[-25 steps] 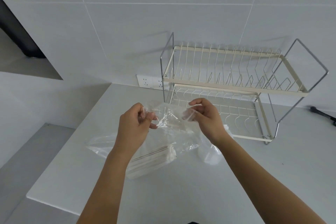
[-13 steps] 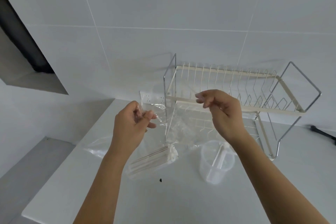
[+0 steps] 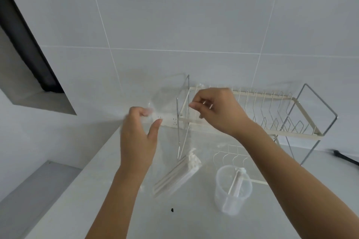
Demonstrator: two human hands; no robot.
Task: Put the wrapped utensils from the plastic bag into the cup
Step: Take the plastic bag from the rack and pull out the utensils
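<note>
Left hand (image 3: 138,137): raised above the counter (image 3: 97,209), thumb and fingers pinch the left top edge of the bag (image 3: 169,132); the hand is blurred.
Right hand (image 3: 217,110): raised in front of the rack (image 3: 272,114), fingers curl and pinch the right top edge of the bag.
Bag: clear plastic, it hangs between the two hands with the mouth up; its lower part reaches down to the counter.
Utensils (image 3: 177,174): a white wrapped bundle, it lies tilted in the bottom of the bag, just left of the cup (image 3: 232,190).
Cup: clear plastic, upright on the counter, below the right forearm; one wrapped utensil (image 3: 236,182) leans inside it already.
Rack: cream wire dish rack with two levels, it stands against the tiled wall (image 3: 174,15), behind the cup.
Socket (image 3: 167,120): white, on the wall behind the bag, partly hidden.
Speck (image 3: 172,209): small and dark, on the counter in front of the bag.
</note>
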